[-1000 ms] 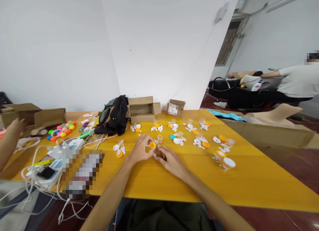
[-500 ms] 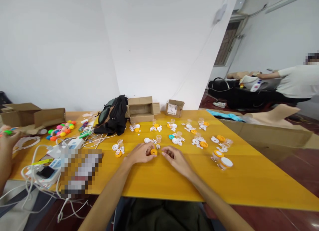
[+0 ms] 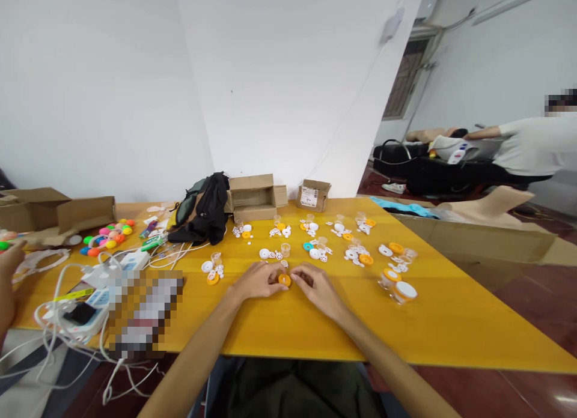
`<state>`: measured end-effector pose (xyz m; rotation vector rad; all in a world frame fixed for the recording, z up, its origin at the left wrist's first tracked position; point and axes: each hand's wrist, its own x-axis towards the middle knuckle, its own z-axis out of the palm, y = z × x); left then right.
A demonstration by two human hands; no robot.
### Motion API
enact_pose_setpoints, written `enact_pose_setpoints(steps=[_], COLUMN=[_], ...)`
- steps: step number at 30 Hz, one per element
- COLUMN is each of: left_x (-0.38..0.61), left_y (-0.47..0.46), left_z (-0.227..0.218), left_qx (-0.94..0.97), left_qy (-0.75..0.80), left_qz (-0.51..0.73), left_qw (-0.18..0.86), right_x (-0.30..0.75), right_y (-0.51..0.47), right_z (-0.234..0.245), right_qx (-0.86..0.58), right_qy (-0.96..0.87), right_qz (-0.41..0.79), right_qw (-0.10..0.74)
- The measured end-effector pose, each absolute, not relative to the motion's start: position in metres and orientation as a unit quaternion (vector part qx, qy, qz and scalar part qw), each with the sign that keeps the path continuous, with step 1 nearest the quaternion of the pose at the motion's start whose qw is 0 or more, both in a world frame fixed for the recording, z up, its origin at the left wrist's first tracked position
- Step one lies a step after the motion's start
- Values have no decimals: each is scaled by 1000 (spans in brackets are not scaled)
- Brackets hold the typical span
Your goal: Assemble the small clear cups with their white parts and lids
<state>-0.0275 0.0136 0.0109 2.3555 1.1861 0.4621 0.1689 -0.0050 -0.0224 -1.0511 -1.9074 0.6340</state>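
Observation:
My left hand (image 3: 258, 280) has its thumb and fingers closed on a small round orange lid (image 3: 284, 281), held just above the tabletop. A small pale piece shows at the lid's centre. At the lid's right edge are the curled, pinched fingertips of my right hand (image 3: 319, 281); whatever they hold is hidden. Just beyond the hands lie a white round disc (image 3: 264, 254), several small white perforated pieces (image 3: 278, 256) and a clear plastic cup (image 3: 285, 250).
Similar sets of parts are spread across the table (image 3: 333, 340). Two capped clear jars (image 3: 404, 293) stand to the right. A power strip (image 3: 101, 298) with tangled cables and a blurred phone-like screen (image 3: 148, 313) lie left. Cardboard boxes (image 3: 253, 212) and a black bag (image 3: 205, 208) stand behind.
The orange lid and my left hand have shifted slightly right. My right fingertips now meet the lid's edge, and a pale piece shows at its centre. The camera view has turned slightly.

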Motion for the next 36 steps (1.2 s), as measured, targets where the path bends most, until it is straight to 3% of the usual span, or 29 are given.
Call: enact_pose_setpoints(steps=[10, 23, 30, 36], left_x=[-27, -28, -32, -40], left_y=[18, 21, 27, 33], left_z=[8, 6, 0, 3], left_qx=[851, 842, 829, 797], left_qy=[424, 426, 402, 411], left_qz=[173, 175, 178, 256], left_qw=[259, 280, 346, 360], right_x=[161, 160, 159, 159], right_y=[-3, 0, -2, -4], right_z=[-18, -24, -22, -21], right_qx=[-399, -409, -415, -413], right_qy=[-843, -849, -848, -839], right_qz=[155, 97, 99, 119], right_qw=[325, 320, 314, 335])
